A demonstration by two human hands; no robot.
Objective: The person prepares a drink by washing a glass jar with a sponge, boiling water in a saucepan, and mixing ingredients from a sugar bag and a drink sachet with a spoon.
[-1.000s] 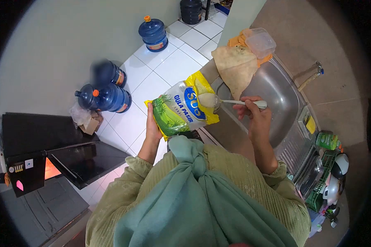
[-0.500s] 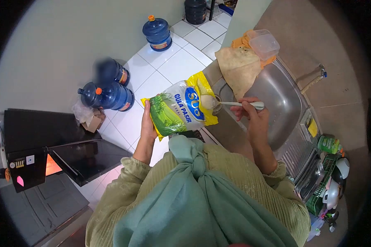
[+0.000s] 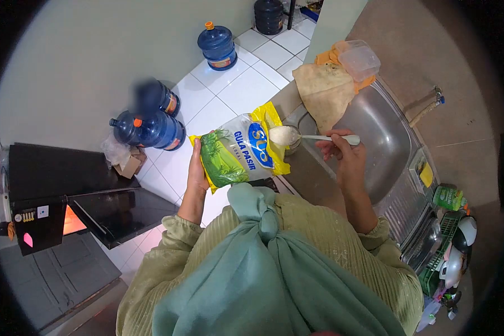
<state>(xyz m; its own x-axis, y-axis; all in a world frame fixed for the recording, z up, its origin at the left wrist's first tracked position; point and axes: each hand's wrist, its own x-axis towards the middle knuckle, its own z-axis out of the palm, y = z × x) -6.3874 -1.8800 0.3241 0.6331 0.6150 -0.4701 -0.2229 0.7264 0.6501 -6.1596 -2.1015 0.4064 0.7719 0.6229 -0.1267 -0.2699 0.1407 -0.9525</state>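
Observation:
A sugar bag (image 3: 227, 151), printed "GULA PASIR" in yellow, green and clear plastic, lies tilted in my left hand (image 3: 196, 171), whose fingers wrap its lower end. Its open yellow mouth faces right. My right hand (image 3: 344, 157) pinches the pale handle of a spoon (image 3: 325, 138). White sugar (image 3: 284, 136) is heaped on the spoon's bowl, right at the bag's mouth. Partly hidden behind the heap is a round clear rim, perhaps a glass (image 3: 294, 141), on the counter by the sink.
A steel sink (image 3: 375, 134) is at the right, with a tan cloth (image 3: 323, 92) and a clear plastic box (image 3: 358, 60) at its far end. A dish rack (image 3: 439, 252) stands near the right wall. Several water jugs (image 3: 217, 46) stand on the tiled floor. At left, a black fridge (image 3: 67, 173) has its door open.
The heaped spoon has come further out of the bag's mouth, and more sugar shows on it. The bag has shifted slightly left and down. Both hands keep their hold.

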